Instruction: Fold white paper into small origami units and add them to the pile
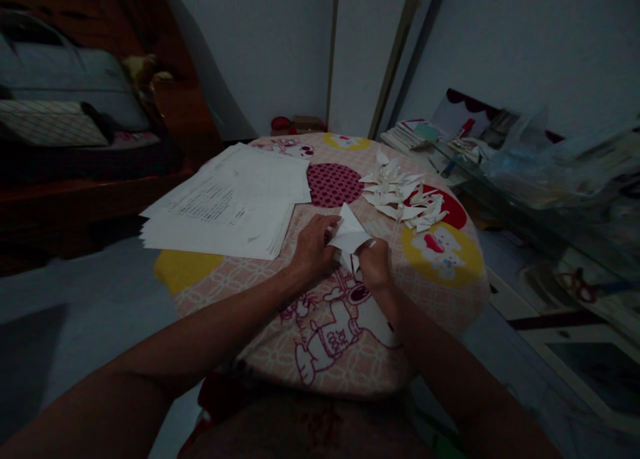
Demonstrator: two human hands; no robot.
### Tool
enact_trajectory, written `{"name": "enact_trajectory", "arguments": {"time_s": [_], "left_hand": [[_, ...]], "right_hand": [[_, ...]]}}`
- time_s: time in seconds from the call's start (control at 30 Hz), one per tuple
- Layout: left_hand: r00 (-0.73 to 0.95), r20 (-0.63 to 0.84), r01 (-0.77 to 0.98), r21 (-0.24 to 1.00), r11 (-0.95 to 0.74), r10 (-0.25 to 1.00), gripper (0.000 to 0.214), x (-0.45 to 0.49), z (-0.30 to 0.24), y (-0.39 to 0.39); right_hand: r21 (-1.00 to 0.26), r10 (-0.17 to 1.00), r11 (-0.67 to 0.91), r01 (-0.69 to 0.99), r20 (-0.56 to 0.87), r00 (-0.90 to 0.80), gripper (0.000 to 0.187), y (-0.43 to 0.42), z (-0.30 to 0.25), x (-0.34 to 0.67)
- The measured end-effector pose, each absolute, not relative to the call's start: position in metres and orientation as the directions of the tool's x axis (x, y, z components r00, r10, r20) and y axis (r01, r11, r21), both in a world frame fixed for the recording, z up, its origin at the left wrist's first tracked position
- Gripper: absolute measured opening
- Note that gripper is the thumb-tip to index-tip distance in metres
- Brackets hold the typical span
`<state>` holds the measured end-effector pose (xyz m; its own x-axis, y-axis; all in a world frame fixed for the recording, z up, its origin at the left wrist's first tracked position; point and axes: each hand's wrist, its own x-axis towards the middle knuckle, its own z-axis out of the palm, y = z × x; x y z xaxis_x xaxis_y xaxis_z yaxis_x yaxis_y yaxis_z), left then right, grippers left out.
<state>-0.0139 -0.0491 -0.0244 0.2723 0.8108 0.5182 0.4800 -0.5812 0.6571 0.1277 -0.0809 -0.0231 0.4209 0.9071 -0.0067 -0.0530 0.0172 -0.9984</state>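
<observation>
A partly folded piece of white paper (349,231) is held between my two hands above the round table, one pointed corner facing away from me. My left hand (316,244) grips its left side, thumb and fingers closed on the edge. On the opposite side, my right hand (375,262) pinches the right edge. Part of the paper's lower flaps shows between the hands; some fingertips are hidden. Beyond my right hand lies a cluster of folded white paper cranes (400,194). To the left of my left hand sits a stack of printed paper sheets (225,202).
A patterned tablecloth (350,369) covers the round table. To the right stands a glass-topped cabinet (530,212) with plastic bags (545,159) and a pile of papers (407,134). A wooden bench (185,122) at left carries a grey bag (100,79).
</observation>
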Motion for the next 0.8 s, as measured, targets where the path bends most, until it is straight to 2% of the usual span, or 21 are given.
{"name": "enact_trajectory", "arguments": {"time_s": [0.1, 0.17, 0.33, 0.53, 0.63, 0.73, 0.8], "left_hand": [[0.281, 0.553, 0.471, 0.633, -0.615, 0.784, 0.045, -0.014, -0.023, -0.05], [0.259, 0.551, 0.461, 0.651, -0.603, 0.793, 0.044, -0.013, -0.022, -0.052], [0.265, 0.469, 0.519, 0.667, -0.534, 0.843, 0.036, -0.015, -0.02, -0.053], [0.428, 0.378, 0.685, 0.457, -0.568, 0.821, 0.05, -0.019, -0.018, -0.054], [0.453, 0.346, 0.702, 0.429, -0.568, 0.821, 0.046, -0.017, -0.016, -0.057], [0.444, 0.342, 0.699, 0.446, -0.559, 0.828, 0.048, -0.017, -0.012, -0.06], [0.449, 0.337, 0.683, 0.468, -0.561, 0.828, 0.047, -0.019, -0.009, -0.061]], "right_hand": [[-0.979, 0.903, 0.003, -0.205, -0.085, 0.42, 0.025, -0.081, -0.022, 0.124], [-0.97, 0.907, 0.001, -0.243, -0.101, 0.408, 0.026, -0.081, -0.021, 0.126], [-0.999, 0.906, -0.006, -0.051, -0.027, 0.422, 0.02, -0.08, -0.02, 0.135], [-0.985, 0.921, -0.076, 0.158, -0.009, 0.389, 0.023, -0.081, -0.02, 0.138], [-0.965, 0.931, -0.094, 0.245, 0.001, 0.364, 0.026, -0.083, -0.019, 0.138], [-0.96, 0.937, -0.1, 0.261, -0.003, 0.349, 0.026, -0.084, -0.015, 0.139], [-0.97, 0.946, -0.145, 0.197, -0.078, 0.316, 0.02, -0.083, -0.011, 0.141]]}}
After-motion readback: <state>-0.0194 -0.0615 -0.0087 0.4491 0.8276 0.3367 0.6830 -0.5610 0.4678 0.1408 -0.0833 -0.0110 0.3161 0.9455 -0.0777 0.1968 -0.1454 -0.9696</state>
